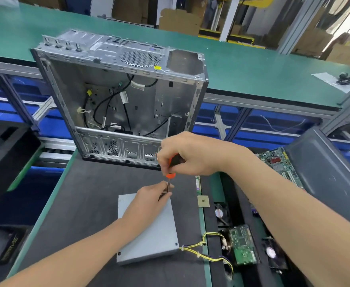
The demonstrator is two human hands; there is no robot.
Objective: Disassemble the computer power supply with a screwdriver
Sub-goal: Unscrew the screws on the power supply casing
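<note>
Head cam: right hand grips orange-black screwdriver, left hand pinches its shaft at grey metal power supply's 1 o'clock corner; any tilt could slip it.

Two hands, one screwdriver, one power supply

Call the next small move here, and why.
Probably seat the tip and start unscrewing: right hand grips the screwdriver upright, left hand pinches its shaft over the power supply's far right corner. Fingers hide the tip, so seating is unconfirmed.
</note>
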